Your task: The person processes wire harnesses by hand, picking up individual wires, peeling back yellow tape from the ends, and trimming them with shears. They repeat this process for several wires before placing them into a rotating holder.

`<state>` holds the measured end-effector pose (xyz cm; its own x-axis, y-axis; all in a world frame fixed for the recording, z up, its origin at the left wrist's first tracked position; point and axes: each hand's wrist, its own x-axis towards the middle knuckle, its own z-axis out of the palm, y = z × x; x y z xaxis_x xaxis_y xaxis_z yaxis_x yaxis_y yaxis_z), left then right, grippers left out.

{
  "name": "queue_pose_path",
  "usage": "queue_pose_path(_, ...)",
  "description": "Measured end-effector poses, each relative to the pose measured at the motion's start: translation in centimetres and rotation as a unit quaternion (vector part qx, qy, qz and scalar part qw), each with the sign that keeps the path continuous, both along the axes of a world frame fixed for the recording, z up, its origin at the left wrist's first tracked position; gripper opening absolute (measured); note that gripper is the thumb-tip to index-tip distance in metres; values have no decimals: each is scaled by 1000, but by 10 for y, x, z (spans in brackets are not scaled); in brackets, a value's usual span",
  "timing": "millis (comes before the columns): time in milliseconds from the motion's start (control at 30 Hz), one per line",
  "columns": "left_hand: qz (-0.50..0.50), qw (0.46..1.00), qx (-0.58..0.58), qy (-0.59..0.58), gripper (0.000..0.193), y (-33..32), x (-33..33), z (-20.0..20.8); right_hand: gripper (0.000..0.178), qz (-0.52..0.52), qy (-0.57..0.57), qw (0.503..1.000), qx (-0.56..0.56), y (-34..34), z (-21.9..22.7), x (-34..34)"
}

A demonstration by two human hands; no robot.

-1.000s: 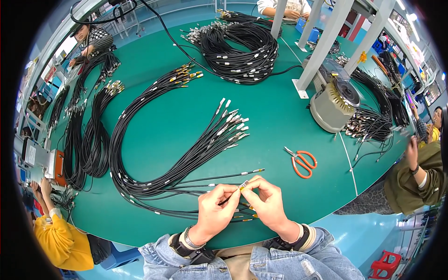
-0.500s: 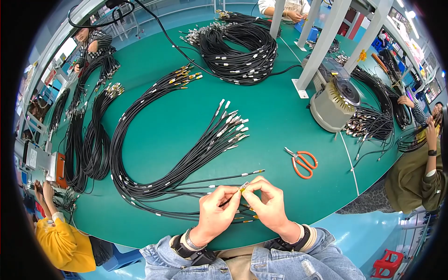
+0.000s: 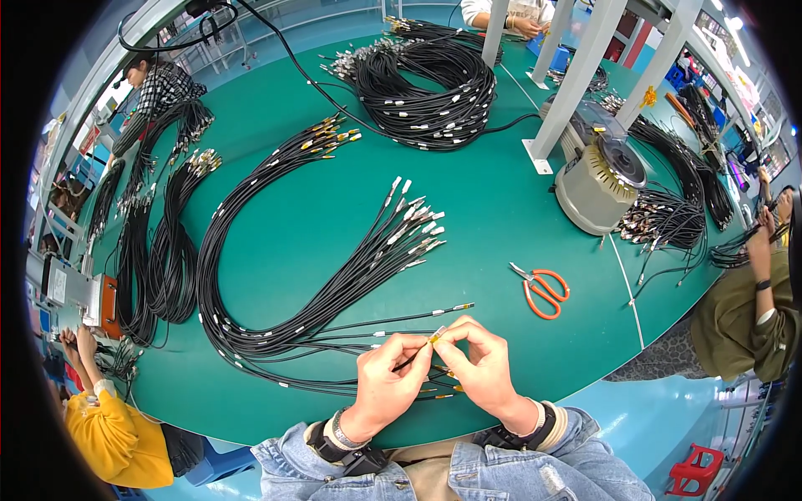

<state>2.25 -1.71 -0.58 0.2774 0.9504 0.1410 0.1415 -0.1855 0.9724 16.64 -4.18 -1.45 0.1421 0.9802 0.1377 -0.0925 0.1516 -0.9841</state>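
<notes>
At the table's near edge my two hands meet fingertip to fingertip on one black cable. My left hand (image 3: 386,380) pinches the cable near its end. Thumb and index finger of my right hand (image 3: 483,367) close on the cable end (image 3: 435,336), which shows a yellow band and a pale tip; fingers partly cover it. Several loose cables pass under and beside my left hand. They come from a U-shaped bundle of black cables (image 3: 215,259) with white-tagged ends (image 3: 413,221) and yellow-marked ends. One cable tip (image 3: 455,310) lies just beyond my fingers.
Orange-handled scissors (image 3: 530,279) lie to the right on the green table (image 3: 493,209). A big cable coil (image 3: 426,117), a beige round machine (image 3: 593,200) and grey posts (image 3: 576,92) stand farther back. More bundles (image 3: 171,267) lie left. Co-workers sit around the table.
My hands stay almost still around the cable end. At the far left a co-worker has bent down, and the co-worker on the right has shifted their arms.
</notes>
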Motion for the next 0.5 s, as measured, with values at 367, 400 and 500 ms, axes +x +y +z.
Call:
queue_pose_path(367, 7, 1000, 5, 3, 5, -1, 2, 1, 3, -8, 2, 1000, -9, -1, 0, 0)
queue_pose_path(400, 6, 1000, 9, 6, 5, -1, 2, 1, 4, -8, 4, 1000, -18, -1, 0, 0)
queue_pose_path(500, 5, 1000, 16, 13, 5, -1, 1, 2, 5, -7, 10, 999, -33, -1, 1, 0)
